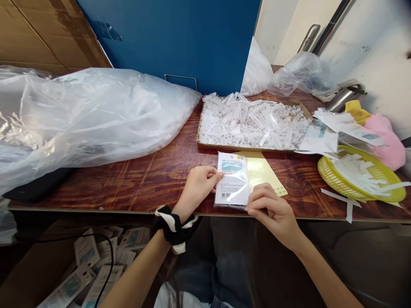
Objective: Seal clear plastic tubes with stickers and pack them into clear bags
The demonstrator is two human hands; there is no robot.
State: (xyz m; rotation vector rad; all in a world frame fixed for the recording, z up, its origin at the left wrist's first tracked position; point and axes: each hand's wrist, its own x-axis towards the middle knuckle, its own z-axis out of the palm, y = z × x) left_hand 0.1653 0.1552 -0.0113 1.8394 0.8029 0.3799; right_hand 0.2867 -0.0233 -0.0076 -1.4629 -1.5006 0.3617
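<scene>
A white printed card in a clear plastic sleeve [231, 182] lies at the table's front edge, its barcode toward me. My left hand [202, 184] pinches the left side of the sleeve between thumb and fingers. At the lower right corner, my right hand [269, 207] has its thumb and fingertips closed on the sleeve's clear edge. A pale yellow sheet [261, 171] with small stickers near its lower end lies partly under the sleeve. Behind it stands a shallow cardboard tray [237, 148] filled with small clear and white plastic pieces.
A large clear plastic bag [105, 119] covers the left of the table. On the right are a yellow-green basket [334, 182] of white strips, packaged cards [319, 139] and a pink cloth [385, 139]. Below left, a box [41, 261] holds several packaged cards. A blue panel [180, 38] rises behind.
</scene>
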